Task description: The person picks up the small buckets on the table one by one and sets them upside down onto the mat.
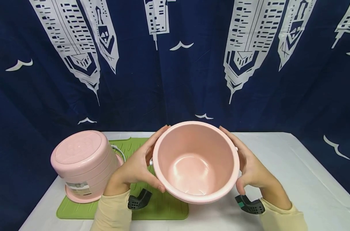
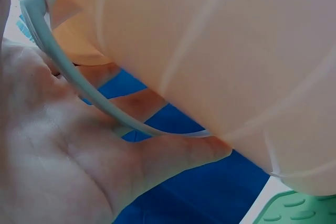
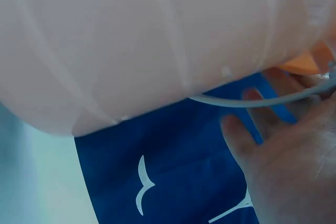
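Both hands hold a pink bucket (image 1: 195,189) up between them, its mouth tipped toward the head camera so the bare inside shows. My left hand (image 1: 140,165) grips the left side of the rim, thumb at the lower edge and fingers behind. On the opposite side my right hand (image 1: 251,165) holds it likewise, thumb low by the rim. In the left wrist view, a pale grey handle (image 2: 86,90) hangs across the palm beside the bucket wall (image 2: 220,40). The same handle (image 3: 268,101) passes by the right fingers in the right wrist view.
A second pink bucket (image 1: 85,160) stands upside down on a green mat (image 1: 163,205) at the left, with a label on its side. The mat lies on a white-covered table (image 1: 296,179). Behind the table hangs a dark blue curtain (image 1: 175,83) with white buildings and birds.
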Action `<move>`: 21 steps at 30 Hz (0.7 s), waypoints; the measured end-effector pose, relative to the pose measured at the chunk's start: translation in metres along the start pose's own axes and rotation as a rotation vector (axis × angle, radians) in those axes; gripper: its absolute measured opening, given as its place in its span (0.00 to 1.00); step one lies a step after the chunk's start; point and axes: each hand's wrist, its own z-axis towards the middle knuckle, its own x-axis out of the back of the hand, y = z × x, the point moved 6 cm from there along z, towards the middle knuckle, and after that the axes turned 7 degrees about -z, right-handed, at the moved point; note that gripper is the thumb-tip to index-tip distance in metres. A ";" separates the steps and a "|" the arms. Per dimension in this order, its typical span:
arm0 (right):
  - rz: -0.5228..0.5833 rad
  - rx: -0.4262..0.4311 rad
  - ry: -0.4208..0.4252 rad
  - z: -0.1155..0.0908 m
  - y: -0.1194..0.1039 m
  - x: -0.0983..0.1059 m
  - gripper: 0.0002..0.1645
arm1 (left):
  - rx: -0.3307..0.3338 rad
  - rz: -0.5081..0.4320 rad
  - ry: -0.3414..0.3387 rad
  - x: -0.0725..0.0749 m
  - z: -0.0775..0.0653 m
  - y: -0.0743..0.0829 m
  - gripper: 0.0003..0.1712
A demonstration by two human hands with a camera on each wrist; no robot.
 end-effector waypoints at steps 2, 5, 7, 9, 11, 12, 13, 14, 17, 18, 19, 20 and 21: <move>-0.004 -0.017 -0.034 -0.001 0.000 -0.003 0.83 | -0.002 0.005 -0.009 0.000 -0.001 0.000 0.82; -0.017 -0.036 -0.051 -0.001 0.000 -0.005 0.84 | 0.002 -0.006 -0.017 0.000 -0.002 0.000 0.82; -0.017 -0.045 -0.066 -0.001 0.001 -0.006 0.85 | 0.007 -0.018 -0.021 0.001 -0.003 -0.001 0.82; -0.010 -0.056 -0.075 -0.001 0.003 -0.008 0.86 | 0.010 -0.021 -0.026 0.002 -0.003 -0.002 0.81; 0.003 -0.060 -0.084 -0.002 0.003 -0.009 0.87 | 0.008 -0.018 -0.031 0.003 -0.004 -0.003 0.81; 0.010 -0.060 -0.087 -0.002 0.003 -0.009 0.88 | 0.008 -0.016 -0.033 0.003 -0.004 -0.003 0.81; 0.010 -0.061 -0.086 -0.002 0.003 -0.009 0.88 | 0.007 -0.012 -0.035 0.003 -0.004 -0.003 0.81; 0.012 -0.062 -0.083 -0.002 0.004 -0.009 0.88 | 0.007 -0.008 -0.037 0.003 -0.004 -0.003 0.82; 0.014 -0.057 -0.077 -0.002 0.004 -0.009 0.87 | 0.008 -0.002 -0.037 0.004 -0.005 -0.003 0.82; 0.012 -0.055 -0.076 -0.002 0.004 -0.009 0.86 | 0.011 0.000 -0.036 0.004 -0.005 -0.003 0.82; 0.013 -0.055 -0.075 -0.002 0.005 -0.010 0.86 | 0.013 0.001 -0.035 0.004 -0.006 -0.004 0.82; 0.019 -0.055 -0.076 -0.002 0.005 -0.010 0.86 | 0.015 0.003 -0.033 0.004 -0.006 -0.004 0.82; 0.020 -0.053 -0.076 -0.002 0.005 -0.010 0.87 | 0.016 0.006 -0.030 0.004 -0.006 -0.004 0.82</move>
